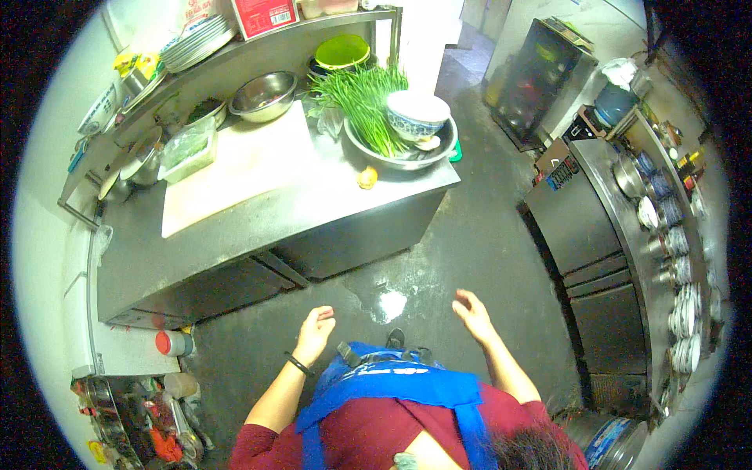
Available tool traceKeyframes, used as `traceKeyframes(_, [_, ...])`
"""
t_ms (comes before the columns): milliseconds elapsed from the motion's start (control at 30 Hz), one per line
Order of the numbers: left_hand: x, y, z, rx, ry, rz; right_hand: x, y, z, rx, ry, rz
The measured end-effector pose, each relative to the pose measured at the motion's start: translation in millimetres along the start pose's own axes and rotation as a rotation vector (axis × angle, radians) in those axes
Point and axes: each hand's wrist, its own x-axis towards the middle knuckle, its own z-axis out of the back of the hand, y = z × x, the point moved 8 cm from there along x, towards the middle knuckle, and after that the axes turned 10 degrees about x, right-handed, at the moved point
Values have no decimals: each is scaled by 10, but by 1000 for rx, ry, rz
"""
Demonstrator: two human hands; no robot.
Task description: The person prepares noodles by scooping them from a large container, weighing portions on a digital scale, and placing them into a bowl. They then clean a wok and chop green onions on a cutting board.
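My left hand (pixel 317 331), with a dark bracelet at the wrist, hangs over the floor in front of the steel counter, fingers loosely curled and holding nothing. Further right, my right hand (pixel 472 315) is also in the air, its fingers a little apart and nothing in them. Neither touches anything. On the counter (pixel 317 202) before me lies a pale cutting board (pixel 247 170). A metal basin (pixel 382 158) at the counter's right end holds green chives (pixel 367 106), a stack of patterned bowls (pixel 417 117) and a white spoon (pixel 427 143). An onion (pixel 367 177) lies beside it.
A plastic tub of greens (pixel 189 151) and a steel bowl (pixel 264 97) stand along the board. Stacked plates (pixel 197 44) sit on the shelf above. To the right, a second counter (pixel 608 205) bears several dishes; a dark glass-fronted cabinet (pixel 534 82) stands behind. The floor (pixel 435 276) has a shiny patch.
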Motion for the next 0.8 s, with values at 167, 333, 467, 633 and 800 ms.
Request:
traceKeyframes(167, [838, -670, 477, -271, -113, -69, 1562, 1301, -327, 88, 31, 271])
traceKeyframes(333, [1785, -1384, 807, -327, -56, -136, 2470, 1968, -414, 177, -95, 340])
traceKeyframes(467, [2410, -2068, 730, -414, 67, -201, 3062, 2145, -202, 403, -212, 118])
traceKeyframes(633, [3147, -2582, 171, -447, 225, -169, 4175, 1907, 58, 705, -215, -155])
traceKeyframes(800, [3906, -2707, -596, -580, 224, -2, 4869, 1666, -34, 645, -90, -439])
